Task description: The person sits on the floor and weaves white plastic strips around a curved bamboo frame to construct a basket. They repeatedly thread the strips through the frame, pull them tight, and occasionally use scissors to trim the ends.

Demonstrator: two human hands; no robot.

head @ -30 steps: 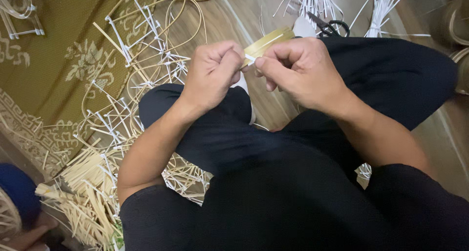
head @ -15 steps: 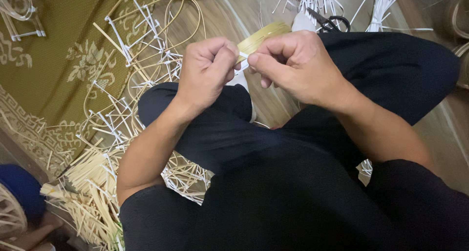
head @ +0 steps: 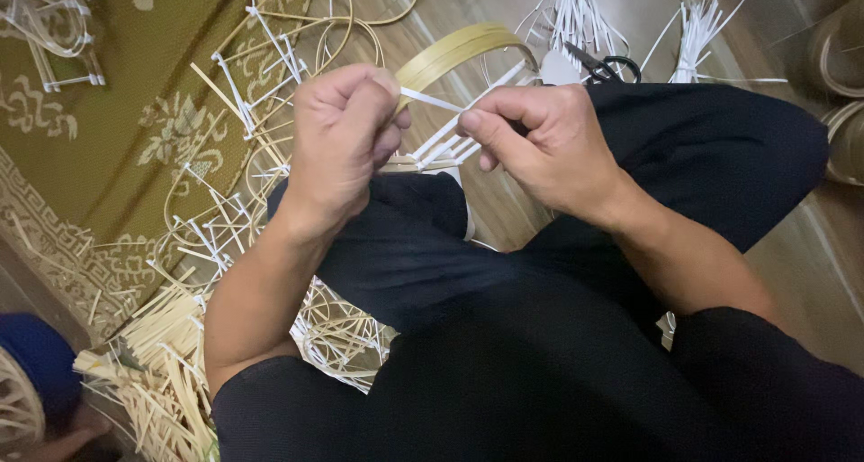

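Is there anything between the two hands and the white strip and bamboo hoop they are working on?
Nothing visible is in the way. The left hand and the right hand both already pinch the white strip, stretched between them beside the bamboo hoop. The scissors lie apart on the floor behind.

Lay along the left of the frame: an olive patterned rug (head: 99,156), strewn with bent cane frames (head: 243,201). Sat at the top edge, right of centre: black-handled scissors (head: 605,66) beside white strips (head: 576,12). Heaped lower left: pale sticks (head: 153,372). Showed in the bottom left corner: something blue (head: 36,372), possibly cloth.
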